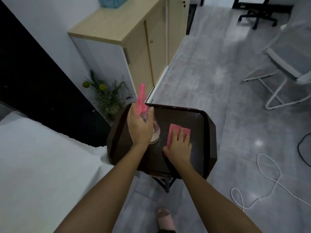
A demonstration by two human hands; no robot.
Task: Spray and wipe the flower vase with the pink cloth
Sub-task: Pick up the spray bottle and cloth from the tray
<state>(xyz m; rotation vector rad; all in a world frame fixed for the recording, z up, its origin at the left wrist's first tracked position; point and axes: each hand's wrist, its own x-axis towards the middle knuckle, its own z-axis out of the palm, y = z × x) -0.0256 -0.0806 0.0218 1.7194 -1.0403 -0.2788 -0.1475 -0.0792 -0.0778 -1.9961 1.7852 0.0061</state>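
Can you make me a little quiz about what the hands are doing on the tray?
1. True or false: the left hand holds the spray bottle.
2. What lies under the right hand? A) a sponge B) the pink cloth C) a spoon
3. Fill in: the flower vase stands on the ____, beyond the dark tray.

Key: 1 true; 2 B; 3 floor.

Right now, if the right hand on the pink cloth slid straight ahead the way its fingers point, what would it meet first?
Probably only the far rim of the dark tray. The right hand lies flat on the pink cloth, and the tray beyond looks bare, though depth is uncertain.
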